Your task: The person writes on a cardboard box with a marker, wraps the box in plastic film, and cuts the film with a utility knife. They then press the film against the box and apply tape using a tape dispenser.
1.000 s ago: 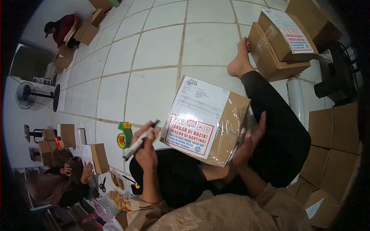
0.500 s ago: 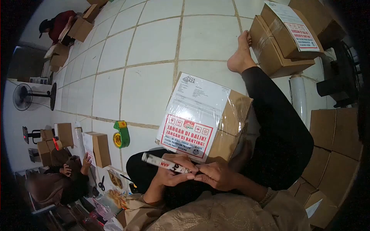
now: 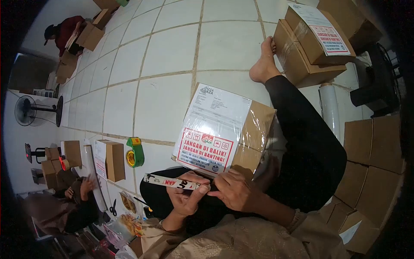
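My left hand (image 3: pixel 186 199) is closed around a thick white marker (image 3: pixel 166 181) with red and black lettering. The marker lies nearly level above my lap, its free end to the left. My right hand (image 3: pixel 236 191) is closed at the marker's right end, fingers curled; what they pinch there is hidden. Just beyond my hands is a taped cardboard box (image 3: pixel 258 123), wrapped in clear plastic, resting between my legs. On its top sits a white label sheet (image 3: pixel 215 125) with a red-bordered warning.
A green tape dispenser (image 3: pixel 135 152) and black scissors (image 3: pixel 113 208) lie left on the tiled floor. Stacked boxes (image 3: pixel 308 52) stand beside my foot, more boxes (image 3: pixel 371 151) at right. A plastic film roll (image 3: pixel 330 105) lies nearby. Two people work at left.
The marker has turned closer to level, and my hands have drawn slightly apart at its right end. At left, the nearer person's hand has come away from the labelled box.
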{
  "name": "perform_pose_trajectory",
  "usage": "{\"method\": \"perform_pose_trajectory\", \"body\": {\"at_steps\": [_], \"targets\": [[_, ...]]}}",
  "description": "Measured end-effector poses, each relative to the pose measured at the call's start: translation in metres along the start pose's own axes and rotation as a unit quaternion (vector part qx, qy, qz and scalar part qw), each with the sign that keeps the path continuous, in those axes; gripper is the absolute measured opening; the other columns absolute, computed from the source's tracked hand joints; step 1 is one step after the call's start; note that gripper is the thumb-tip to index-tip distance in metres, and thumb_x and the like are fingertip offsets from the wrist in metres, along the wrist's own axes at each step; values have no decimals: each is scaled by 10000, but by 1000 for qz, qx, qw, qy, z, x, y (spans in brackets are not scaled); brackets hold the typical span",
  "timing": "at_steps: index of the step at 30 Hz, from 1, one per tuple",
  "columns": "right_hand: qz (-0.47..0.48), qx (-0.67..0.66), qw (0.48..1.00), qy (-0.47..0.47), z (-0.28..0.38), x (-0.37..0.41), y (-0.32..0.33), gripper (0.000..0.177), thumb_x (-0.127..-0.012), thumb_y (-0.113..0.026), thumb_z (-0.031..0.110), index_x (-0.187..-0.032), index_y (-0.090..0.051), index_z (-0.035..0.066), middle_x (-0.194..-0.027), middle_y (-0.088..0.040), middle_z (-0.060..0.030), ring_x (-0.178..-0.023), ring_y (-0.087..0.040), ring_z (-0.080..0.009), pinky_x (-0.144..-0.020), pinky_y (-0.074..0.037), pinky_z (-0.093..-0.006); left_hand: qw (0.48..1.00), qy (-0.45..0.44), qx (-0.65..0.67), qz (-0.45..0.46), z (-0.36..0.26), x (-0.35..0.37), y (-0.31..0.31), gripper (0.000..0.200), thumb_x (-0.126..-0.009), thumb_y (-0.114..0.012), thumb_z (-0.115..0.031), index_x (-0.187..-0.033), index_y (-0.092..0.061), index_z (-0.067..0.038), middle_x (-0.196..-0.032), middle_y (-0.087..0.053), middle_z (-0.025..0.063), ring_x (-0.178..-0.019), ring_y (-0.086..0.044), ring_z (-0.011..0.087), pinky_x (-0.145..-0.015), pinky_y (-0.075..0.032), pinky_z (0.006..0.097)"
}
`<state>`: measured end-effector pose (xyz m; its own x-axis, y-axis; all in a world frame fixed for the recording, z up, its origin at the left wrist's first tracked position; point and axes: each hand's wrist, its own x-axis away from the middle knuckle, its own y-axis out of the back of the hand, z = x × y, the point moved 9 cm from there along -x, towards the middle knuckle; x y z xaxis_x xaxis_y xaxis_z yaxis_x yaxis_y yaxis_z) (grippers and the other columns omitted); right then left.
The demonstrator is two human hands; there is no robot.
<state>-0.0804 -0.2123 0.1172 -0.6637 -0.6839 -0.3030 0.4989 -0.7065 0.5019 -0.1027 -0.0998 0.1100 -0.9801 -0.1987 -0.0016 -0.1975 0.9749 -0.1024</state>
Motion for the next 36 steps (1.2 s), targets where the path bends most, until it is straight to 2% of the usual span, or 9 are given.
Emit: {"method": "perform_pose_trajectory", "body": {"at_steps": [4, 8, 9, 11, 16, 27, 30, 33, 36], "targets": [[-17, 36, 999, 35, 1, 12, 6, 230, -772, -658, 162, -775, -503, -8, -725, -513, -131, -668, -543, -270, -653, -417, -395, 938, -60, 55, -336, 3, 8, 154, 111, -869, -562, -78, -912, -569, 25, -666, -547, 50, -583, -505, 37, -468, -393, 135], [-70, 110, 985, -117, -43, 18, 38, 180, -782, -622, 166, -761, -522, 18, -737, -506, -113, -681, -511, -262, -684, -406, -402, 905, -141, 52, -398, -11, 0, 179, 191, -899, -547, -138, -1027, -557, 4, -768, -555, 64, -600, -485, 23, -417, -334, 113], [-100, 71, 959, -254, -73, 25, 58, 117, -778, -606, 87, -838, -537, 15, -789, -524, -111, -741, -534, -267, -731, -410, -412, 936, -119, 81, -321, 0, -12, 148, 242, -912, -523, -141, -1123, -518, -23, -857, -577, 86, -646, -520, 61, -490, -404, 157], [-398, 48, 896, -188, -82, 37, 117, 222, -845, -537, 134, -1020, -519, -1, -1008, -541, -151, -928, -537, -270, -845, -406, -387, 941, -33, -19, -337, 28, -26, 119, 284, -930, -492, -216, -1151, -480, -38, -992, -606, 149, -769, -569, 142, -675, -464, 266], [-396, -139, 874, -245, -187, 43, 96, 454, -933, -405, 312, -1235, -416, -27, -1295, -445, -165, -1183, -409, -211, -1032, -247, -323, 962, 100, 57, -249, 105, -54, 110, 280, -936, -473, -277, -1082, -454, -38, -1065, -586, 174, -985, -552, 194, -864, -434, 296], [-504, -220, 789, -273, -159, 79, 63, 322, -930, -426, 308, -1115, -392, 47, -1083, -484, -124, -1010, -455, -213, -930, -316, -345, 960, 101, 126, -230, 97, -64, 104, 277, -893, -508, -329, -948, -539, -60, -941, -530, 83, -914, -566, 205, -786, -479, 304], [-481, -207, 684, -508, -146, 110, 41, 351, -910, -448, 256, -1133, -390, -8, -1112, -454, -159, -1072, -438, -228, -969, -308, -363, 967, 118, 93, -206, 94, -64, 102, 340, -879, -517, -403, -944, -555, -71, -931, -561, 98, -859, -574, 208, -733, -502, 312], [-490, -199, 758, -380, -143, 100, 47, 410, -896, -434, 240, -1175, -339, -44, -1242, -398, -202, -1158, -402, -282, -1013, -274, -390, 963, 165, 80, -198, 98, -61, 100, 389, -900, -462, -426, -1043, -542, -74, -950, -574, 108, -870, -572, 198, -727, -476, 282], [-457, -110, 806, -361, -133, 101, 53, 444, -872, -448, 186, -1214, -288, -48, -1322, -341, -212, -1238, -343, -309, -1045, -236, -433, 951, -13, -53, -304, 58, -56, 123, 474, -933, -352, -445, -1224, -482, -93, -976, -590, 92, -853, -563, 149, -706, -395, 227]]}}
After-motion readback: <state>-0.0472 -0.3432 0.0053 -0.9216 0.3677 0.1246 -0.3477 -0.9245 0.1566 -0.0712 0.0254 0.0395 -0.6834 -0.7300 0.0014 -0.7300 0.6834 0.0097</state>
